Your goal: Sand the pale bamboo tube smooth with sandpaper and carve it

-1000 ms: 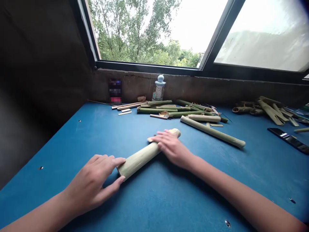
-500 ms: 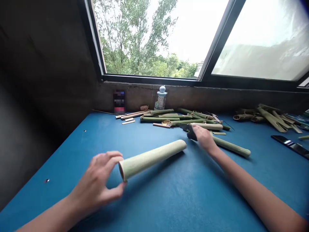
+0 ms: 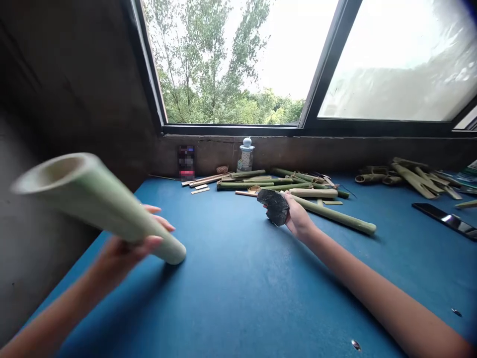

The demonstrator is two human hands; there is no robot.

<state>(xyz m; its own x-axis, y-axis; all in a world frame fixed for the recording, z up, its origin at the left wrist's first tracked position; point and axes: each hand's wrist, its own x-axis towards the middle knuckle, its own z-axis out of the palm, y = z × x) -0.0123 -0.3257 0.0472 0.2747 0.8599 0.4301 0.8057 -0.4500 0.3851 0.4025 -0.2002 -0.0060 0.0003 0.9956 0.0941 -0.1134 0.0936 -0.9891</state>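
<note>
My left hand (image 3: pixel 121 256) is closed round a thick, pale green bamboo tube (image 3: pixel 115 204). The tube is tilted, its wide hollow end raised toward me at the left and its other end low over the blue table. My right hand (image 3: pixel 298 218) grips a flat, dark grey, jagged-edged piece (image 3: pixel 275 206) that looks like stone or slate. The piece is held up above the table, its broad face turned to me. Just behind the right hand lies a slimmer bamboo length (image 3: pixel 339 216).
Green bamboo sticks (image 3: pixel 257 185) and split strips lie along the wall, with a lidded jar (image 3: pixel 246 156) behind. A phone (image 3: pixel 186 163) leans on the wall. At right are more bamboo pieces (image 3: pixel 413 181) and a black phone-like slab (image 3: pixel 445 220) on the blue table (image 3: pixel 238 298).
My left hand has taken hold of the bamboo tube and lifted it up and left, swinging its open end toward me. The right hand has shifted slightly left, turning the dark piece.
</note>
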